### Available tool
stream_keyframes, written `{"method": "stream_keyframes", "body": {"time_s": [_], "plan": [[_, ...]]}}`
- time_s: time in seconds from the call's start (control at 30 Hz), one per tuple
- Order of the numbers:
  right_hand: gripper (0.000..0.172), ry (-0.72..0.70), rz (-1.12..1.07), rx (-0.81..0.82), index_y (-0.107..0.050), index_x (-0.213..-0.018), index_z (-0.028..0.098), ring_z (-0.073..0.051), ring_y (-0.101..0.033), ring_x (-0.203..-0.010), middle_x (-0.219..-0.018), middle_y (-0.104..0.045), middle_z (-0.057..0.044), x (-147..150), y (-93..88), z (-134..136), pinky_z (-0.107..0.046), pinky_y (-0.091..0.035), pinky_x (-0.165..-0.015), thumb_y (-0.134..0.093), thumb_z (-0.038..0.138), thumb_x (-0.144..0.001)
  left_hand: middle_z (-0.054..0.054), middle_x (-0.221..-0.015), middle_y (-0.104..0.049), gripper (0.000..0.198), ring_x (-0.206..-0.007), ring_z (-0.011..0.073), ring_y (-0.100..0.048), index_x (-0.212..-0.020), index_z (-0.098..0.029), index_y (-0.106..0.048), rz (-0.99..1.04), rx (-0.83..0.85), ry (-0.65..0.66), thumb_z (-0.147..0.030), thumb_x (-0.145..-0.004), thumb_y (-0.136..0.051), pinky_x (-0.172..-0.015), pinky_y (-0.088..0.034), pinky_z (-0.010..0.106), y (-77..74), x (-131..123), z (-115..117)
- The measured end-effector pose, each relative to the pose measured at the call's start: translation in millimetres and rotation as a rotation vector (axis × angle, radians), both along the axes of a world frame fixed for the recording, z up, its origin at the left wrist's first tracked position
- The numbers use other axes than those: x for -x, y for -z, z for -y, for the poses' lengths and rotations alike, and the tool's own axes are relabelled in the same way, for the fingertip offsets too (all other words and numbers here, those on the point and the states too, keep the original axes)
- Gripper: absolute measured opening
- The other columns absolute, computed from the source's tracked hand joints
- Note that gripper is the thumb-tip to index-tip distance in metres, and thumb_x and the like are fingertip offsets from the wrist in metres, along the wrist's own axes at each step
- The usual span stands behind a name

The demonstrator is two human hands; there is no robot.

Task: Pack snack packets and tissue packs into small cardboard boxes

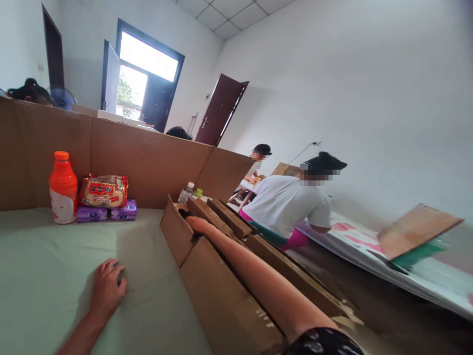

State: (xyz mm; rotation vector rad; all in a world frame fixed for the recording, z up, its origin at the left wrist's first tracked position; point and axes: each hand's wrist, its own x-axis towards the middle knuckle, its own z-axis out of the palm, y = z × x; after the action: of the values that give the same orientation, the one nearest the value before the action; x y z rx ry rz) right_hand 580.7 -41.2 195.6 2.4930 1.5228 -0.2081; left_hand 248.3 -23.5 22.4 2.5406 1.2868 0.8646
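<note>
Past a dark patterned sleeve [323,342], the right hand [197,225] reaches into angular cardboard [225,291].

From where I stand, no words come clear. The snack's [104,192] red label carries large characters, too blurred to make out; the small marks on the purple packs [124,211] are illegible too.

Pale green tabletop [155,296]: orange bottle [63,177], two purple packs [92,214]; cardboard box [221,296] at right.
</note>
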Motion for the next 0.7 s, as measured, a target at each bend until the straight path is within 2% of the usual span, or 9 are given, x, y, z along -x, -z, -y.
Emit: {"method": "stream_keyframes", "body": {"time_s": [0.13, 0.23, 0.4, 0.5, 0.57, 0.7], "plan": [[0.036, 0.047, 0.021, -0.032, -0.061, -0.126, 0.017, -0.023, -0.065, -0.107, -0.126, -0.063, -0.01, 7.1, -4.5, -3.1, -0.044, -0.056, -0.09, -0.063, 0.037, -0.096, 0.012, -0.12, -0.072, 0.031, -0.118, 0.0303, -0.062, -0.101, -0.018, -0.076, 0.002, 0.019, 0.006, -0.014, -0.08, -0.055, -0.105, -0.046, 0.05, -1.6, -0.7, 0.4], [0.034, 0.069, 0.048, -0.105, -0.061, -0.125, 0.018, -0.022, -0.065, -0.107, -0.126, -0.063, -0.009, 9.2, -19.7, -0.6, -0.043, -0.056, -0.09, -0.063, 0.037, -0.097, 0.012, -0.12, -0.072, 0.03, -0.118, 0.0303, -0.062, -0.101, -0.019, -0.076, 0.003, 0.032, 0.015, -0.014, -0.081, -0.055, -0.104, -0.047, 0.051, -2.9, -0.3, -0.5], [0.03, 0.067, 0.079, -0.271, -0.063, -0.12, 0.018, -0.021, -0.066, -0.103, -0.121, -0.065, -0.008, 5.0, -62.3, 15.2, -0.041, -0.057, -0.088, -0.062, 0.037, -0.097, 0.012, -0.12, -0.072, 0.029, -0.118, 0.0299, -0.062, -0.1, -0.018, -0.076, -0.003, 0.056, 0.036, -0.013, -0.081, -0.056, -0.105, -0.047, 0.049, -4.3, 1.2, -1.9], [0.023, 0.047, 0.094, -0.407, -0.067, -0.11, 0.018, -0.019, -0.067, -0.097, -0.112, -0.069, -0.006, 2.1, -90.2, 27.4, -0.038, -0.056, -0.085, -0.061, 0.036, -0.097, 0.014, -0.12, -0.071, 0.027, -0.119, 0.0312, -0.061, -0.1, -0.016, -0.076, -0.008, 0.065, 0.045, -0.013, -0.083, -0.056, -0.106, -0.046, 0.049, -7.4, 1.4, -0.6], [0.018, 0.023, 0.107, -0.512, -0.073, -0.101, 0.019, -0.018, -0.069, -0.091, -0.102, -0.074, -0.006, 1.2, -109.2, 35.8, -0.031, -0.053, -0.079, -0.059, 0.028, -0.096, 0.015, -0.12, -0.07, 0.026, -0.119, 0.0314, -0.061, -0.1, -0.015, -0.075, -0.011, 0.072, 0.051, -0.012, -0.084, -0.055, -0.106, -0.045, 0.049, -10.5, 1.2, 0.7], [0.027, -0.071, 0.11, -0.718, -0.079, -0.094, 0.02, -0.019, -0.069, -0.078, -0.086, -0.078, -0.006, 7.5, -145.7, 50.4, -0.025, -0.044, -0.063, -0.053, 0.023, -0.087, 0.015, -0.12, -0.069, 0.023, -0.117, 0.0306, -0.061, -0.099, -0.014, -0.074, -0.024, 0.111, 0.046, -0.01, -0.086, -0.056, -0.106, -0.044, 0.05, -16.4, 0.8, 4.6]]}}
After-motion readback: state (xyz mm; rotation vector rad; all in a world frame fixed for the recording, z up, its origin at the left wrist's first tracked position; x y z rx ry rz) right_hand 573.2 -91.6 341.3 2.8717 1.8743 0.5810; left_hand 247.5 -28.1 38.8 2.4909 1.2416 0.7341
